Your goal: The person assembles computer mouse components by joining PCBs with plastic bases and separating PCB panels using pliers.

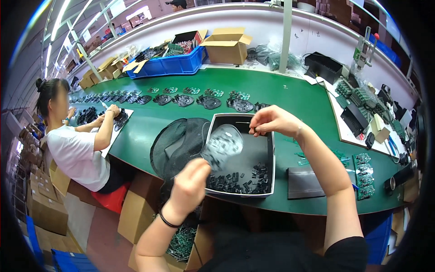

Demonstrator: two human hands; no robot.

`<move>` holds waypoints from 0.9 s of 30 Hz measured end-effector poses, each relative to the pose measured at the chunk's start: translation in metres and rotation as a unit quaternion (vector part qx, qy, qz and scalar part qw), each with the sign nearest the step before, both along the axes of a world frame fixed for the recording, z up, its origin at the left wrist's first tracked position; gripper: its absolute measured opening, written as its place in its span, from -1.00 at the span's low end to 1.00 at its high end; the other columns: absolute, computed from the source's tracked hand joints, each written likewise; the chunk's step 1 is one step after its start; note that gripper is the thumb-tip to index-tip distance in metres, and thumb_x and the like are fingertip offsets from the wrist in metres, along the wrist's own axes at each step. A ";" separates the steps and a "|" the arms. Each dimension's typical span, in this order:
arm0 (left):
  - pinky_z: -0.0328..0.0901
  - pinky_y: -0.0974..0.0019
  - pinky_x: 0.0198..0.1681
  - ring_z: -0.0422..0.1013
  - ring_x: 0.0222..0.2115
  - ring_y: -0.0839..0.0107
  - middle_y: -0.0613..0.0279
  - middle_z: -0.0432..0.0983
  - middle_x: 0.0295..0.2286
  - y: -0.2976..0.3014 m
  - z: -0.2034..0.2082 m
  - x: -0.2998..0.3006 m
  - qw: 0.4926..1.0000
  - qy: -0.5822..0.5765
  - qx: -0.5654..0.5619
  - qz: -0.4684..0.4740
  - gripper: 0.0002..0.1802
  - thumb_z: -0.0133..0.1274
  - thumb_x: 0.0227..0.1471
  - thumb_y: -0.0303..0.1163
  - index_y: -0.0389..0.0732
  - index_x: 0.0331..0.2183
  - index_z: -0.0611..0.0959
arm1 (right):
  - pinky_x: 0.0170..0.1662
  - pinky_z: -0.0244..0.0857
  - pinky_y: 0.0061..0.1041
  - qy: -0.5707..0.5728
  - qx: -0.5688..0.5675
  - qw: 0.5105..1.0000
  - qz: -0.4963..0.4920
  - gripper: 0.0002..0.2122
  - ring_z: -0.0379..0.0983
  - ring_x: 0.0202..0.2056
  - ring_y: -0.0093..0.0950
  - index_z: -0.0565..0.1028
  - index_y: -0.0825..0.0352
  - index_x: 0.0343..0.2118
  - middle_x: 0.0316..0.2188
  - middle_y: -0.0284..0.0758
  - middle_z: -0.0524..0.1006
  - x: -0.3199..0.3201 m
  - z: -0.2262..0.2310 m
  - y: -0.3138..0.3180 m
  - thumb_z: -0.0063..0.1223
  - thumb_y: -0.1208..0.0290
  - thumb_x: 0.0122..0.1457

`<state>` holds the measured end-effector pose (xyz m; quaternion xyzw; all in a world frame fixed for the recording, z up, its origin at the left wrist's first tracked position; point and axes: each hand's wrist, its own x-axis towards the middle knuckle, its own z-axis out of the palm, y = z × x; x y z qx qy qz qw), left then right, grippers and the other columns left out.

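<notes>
My left hand (190, 185), closed, grips a clear plastic bag (225, 141) that hangs tilted over a white-rimmed box (272, 174). Motion blurs the bag, and dark shapes show through it. Small black plastic parts (247, 181) lie loose on the box's floor, mostly at its near side. Above the far right corner of the box, my right hand (274, 121) pinches with its fingertips. A thin stick-like thing (243, 122) juts left from those fingers; its kind is unclear. Left of the box sits a black mesh bag (176, 140), partly behind my left hand.
Rows of black shells (209, 102) and green circuit boards (214, 92) line the green table. A dark flat case (306, 181) and more boards (364, 177) lie at right. A blue bin (181, 63) stands behind. Left, a person (79, 149) in white works with black parts.
</notes>
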<state>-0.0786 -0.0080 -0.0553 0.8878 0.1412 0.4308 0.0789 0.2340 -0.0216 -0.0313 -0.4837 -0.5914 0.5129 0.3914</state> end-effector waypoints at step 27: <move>0.34 0.29 -0.28 0.41 -0.34 0.18 0.08 0.36 -0.33 -0.032 -0.044 0.055 0.985 0.067 -0.059 -0.147 -0.73 -0.01 -0.28 -0.70 -0.34 -0.38 0.47 | -0.43 0.28 -0.61 -0.256 0.162 0.943 -0.137 -0.92 0.44 -0.51 -0.50 0.52 0.34 -0.53 -0.59 -0.34 0.53 -0.027 -0.002 -0.087 0.16 0.55 -0.16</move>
